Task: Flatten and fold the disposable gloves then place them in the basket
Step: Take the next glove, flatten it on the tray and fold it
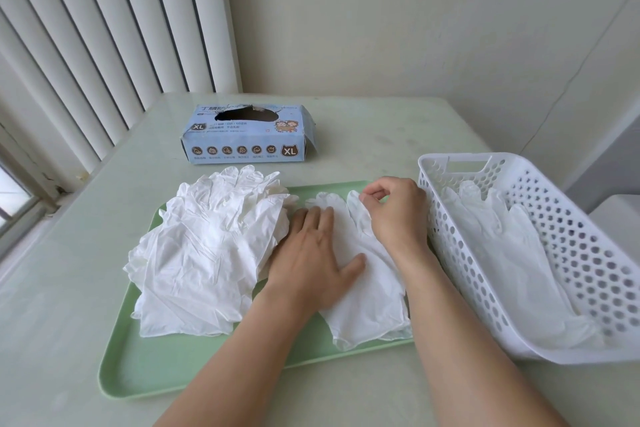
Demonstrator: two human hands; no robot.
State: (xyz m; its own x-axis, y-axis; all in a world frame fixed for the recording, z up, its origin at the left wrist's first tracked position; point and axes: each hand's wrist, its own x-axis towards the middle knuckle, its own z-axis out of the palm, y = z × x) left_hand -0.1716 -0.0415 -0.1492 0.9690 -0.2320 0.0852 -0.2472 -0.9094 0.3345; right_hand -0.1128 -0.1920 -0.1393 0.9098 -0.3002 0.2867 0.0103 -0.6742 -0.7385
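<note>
On the green tray, the left hand lay flat, fingers straight, pressing one glove. The glove's long axis ran away from the person. Farther off, the right hand pinched a glove finger between curled fingers. The basket stood just right, nearer that hand.

A tray lies on the table in front of me. On its left part sits a pile of gloves; on its right part lies a single glove. My left hand rests flat on that glove, just beside the pile. My right hand is at the glove's fingertip end, further from me. The basket stands right of the tray, with gloves inside it. The glove box stands behind the tray.
</note>
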